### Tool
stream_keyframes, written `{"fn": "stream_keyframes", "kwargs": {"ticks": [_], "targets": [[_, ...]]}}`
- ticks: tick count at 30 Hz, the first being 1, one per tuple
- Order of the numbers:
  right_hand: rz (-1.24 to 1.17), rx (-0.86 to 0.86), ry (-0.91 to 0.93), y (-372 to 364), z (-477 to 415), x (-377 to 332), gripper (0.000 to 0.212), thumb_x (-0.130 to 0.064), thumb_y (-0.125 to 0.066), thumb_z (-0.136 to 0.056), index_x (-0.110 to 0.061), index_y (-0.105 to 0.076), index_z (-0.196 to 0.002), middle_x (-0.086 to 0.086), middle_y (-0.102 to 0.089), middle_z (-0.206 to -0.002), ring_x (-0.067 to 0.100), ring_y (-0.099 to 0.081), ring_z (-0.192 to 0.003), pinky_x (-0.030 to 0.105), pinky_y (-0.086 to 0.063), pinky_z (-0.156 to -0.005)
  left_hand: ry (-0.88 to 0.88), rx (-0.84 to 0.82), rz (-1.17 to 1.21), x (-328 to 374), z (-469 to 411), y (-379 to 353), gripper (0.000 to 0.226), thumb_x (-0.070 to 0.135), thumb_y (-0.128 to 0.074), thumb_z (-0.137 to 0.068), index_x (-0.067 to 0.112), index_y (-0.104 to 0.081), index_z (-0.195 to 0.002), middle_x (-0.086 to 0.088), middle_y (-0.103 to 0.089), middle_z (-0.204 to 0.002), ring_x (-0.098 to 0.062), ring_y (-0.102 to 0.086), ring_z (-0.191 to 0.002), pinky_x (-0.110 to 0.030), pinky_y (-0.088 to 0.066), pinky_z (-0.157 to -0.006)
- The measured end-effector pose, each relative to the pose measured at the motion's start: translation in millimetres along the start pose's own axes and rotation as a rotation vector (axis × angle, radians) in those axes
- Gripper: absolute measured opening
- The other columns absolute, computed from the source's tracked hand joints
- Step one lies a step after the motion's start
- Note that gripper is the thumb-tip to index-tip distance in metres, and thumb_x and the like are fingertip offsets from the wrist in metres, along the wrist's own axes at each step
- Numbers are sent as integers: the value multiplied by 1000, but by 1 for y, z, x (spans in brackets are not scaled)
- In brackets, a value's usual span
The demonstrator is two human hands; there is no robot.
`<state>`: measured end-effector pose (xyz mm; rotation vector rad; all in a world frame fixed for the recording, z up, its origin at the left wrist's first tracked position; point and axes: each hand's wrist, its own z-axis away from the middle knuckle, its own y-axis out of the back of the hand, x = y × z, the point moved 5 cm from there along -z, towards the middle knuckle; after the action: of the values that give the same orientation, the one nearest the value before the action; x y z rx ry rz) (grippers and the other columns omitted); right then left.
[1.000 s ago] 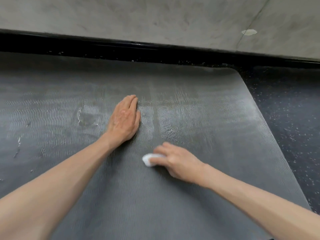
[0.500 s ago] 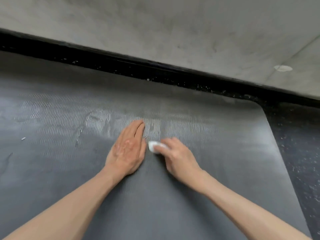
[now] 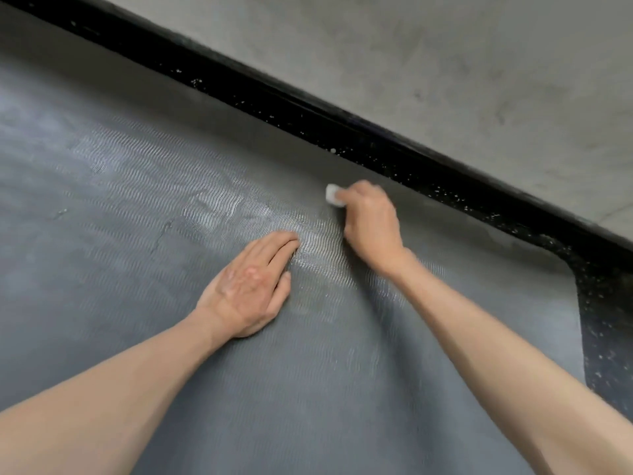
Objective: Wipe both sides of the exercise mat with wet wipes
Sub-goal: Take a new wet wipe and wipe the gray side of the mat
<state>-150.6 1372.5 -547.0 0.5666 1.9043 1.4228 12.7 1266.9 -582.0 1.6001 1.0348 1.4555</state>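
The exercise mat (image 3: 137,255) lies flat on the black speckled floor (image 3: 603,303). Its long axis runs leftward out of view from its rounded far-right corner. The left hand (image 3: 248,289) presses flat at mid-width, fingers straight. Of the 2 hands, the right hand (image 3: 371,222) is nearer the far edge, its fingers curled round a balled wet wipe (image 3: 331,194) that touches the mat just short of that edge. Wet sheen spreads between the hands and leftward, so the duller stretch toward the right end likely comes next.
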Motion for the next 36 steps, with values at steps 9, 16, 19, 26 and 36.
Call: {"fn": "stream_keyframes", "kwargs": {"ticks": [9, 16, 19, 26, 36], "targets": [[-75, -65, 173, 9, 49, -4, 29, 13, -61, -72, -7, -70, -91, 10, -60, -83, 30, -49, -66, 32, -40, -55, 11, -25, -22, 5, -4, 5, 51, 28, -37, -97, 2, -45, -141, -10, -44, -146, -23, -39, -137, -37, -28, -117], [-18, -9, -114, 5, -26, 29, 48, 16, -50, -68, -11, -73, -100, 11, -62, -88, 34, -53, -78, 30, -32, -58, 25, -18, 20, 2, -4, 4, 50, 27, -39, -95, 4, -47, -139, -6, -42, -146, -21, -38, -137, -39, -30, -116], [-57, 4, -10, 3, 17, 9, 38, 18, -56, -63, -5, -69, -89, 10, -61, -85, 29, -48, -70, 29, -30, -54, 24, -37, 19, 1, -5, 5, 50, 27, -39, -95, 4, -47, -138, -7, -43, -145, -21, -40, -136, -39, -32, -115], [-1, -20, -251, 7, -32, 42, 51, 15, -51, -72, -11, -71, -111, 12, -60, -104, 35, -54, -91, 30, -35, -66, 42, -62, 22, -1, -4, 1, 51, 29, -38, -97, 6, -45, -142, -5, -41, -148, -19, -36, -139, -38, -31, -116], [16, -90, -87, 14, 2, 24, 40, 15, -53, -68, -7, -71, -96, 11, -61, -86, 36, -56, -77, 33, -38, -58, 41, -62, 17, 1, -4, 2, 52, 31, -36, -95, 7, -45, -140, -4, -42, -147, -19, -35, -138, -32, -23, -118]]}}
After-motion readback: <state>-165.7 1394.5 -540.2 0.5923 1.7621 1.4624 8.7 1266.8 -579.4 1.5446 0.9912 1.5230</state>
